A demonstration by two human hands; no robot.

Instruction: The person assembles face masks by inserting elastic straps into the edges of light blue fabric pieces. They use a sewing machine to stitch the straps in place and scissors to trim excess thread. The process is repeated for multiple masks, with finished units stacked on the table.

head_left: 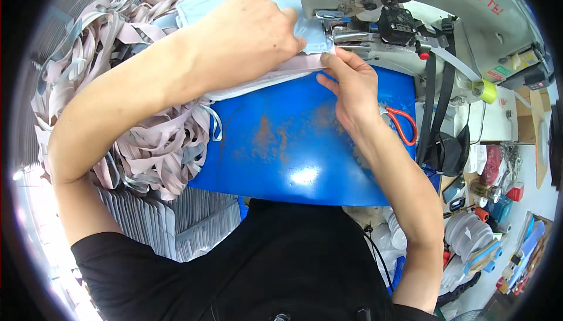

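Note:
A light blue fabric piece (312,34) lies under the sewing machine's presser foot (343,34), with a pale pink strip (306,62) along its near edge. My left hand (258,27) is closed on top of the fabric, knuckles up and fingers curled against it; most of its fingertips are hidden. Just right of it, my right hand (354,80) pinches the edge of the pink strip between thumb and finger, close to the foot. The needle itself cannot be made out.
A tangled heap of pink and grey strips (158,151) fills the left, beside stacked grey pieces (205,221). Red-handled scissors (404,126) lie on the blue work surface (281,174) by my right forearm. Black straps (437,98) hang from the machine at the right.

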